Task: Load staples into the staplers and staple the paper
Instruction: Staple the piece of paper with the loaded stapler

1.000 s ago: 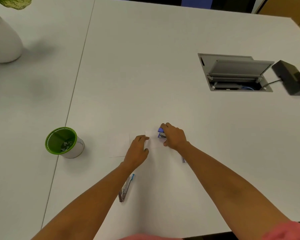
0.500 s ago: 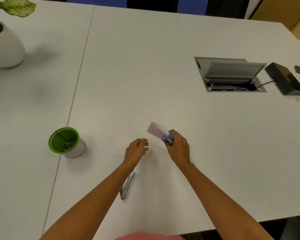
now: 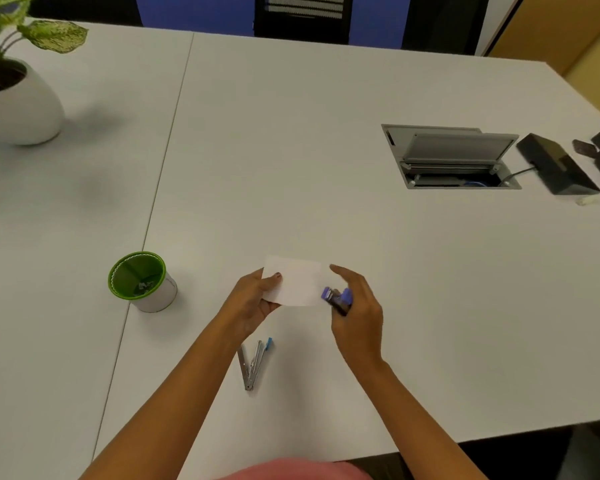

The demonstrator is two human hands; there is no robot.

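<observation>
One green cup [image 3: 153,296] w/ small metal bits [image 3: 143,285] inside; left hand [image 3: 252,301] pinches paper [image 3: 297,284], right hand [image 3: 359,318] grips purple stapler [image 3: 338,298].

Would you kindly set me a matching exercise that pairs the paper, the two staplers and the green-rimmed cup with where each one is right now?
Things:
1. paper
2. purple stapler
3. silver stapler
4. green-rimmed cup

Places:
A. lying swung open on the table, nearest the person
B. pinched by one edge in the left hand
C. standing upright, left of both hands
D. gripped in the right hand

Pairs: 1-B, 2-D, 3-A, 4-C.
</observation>
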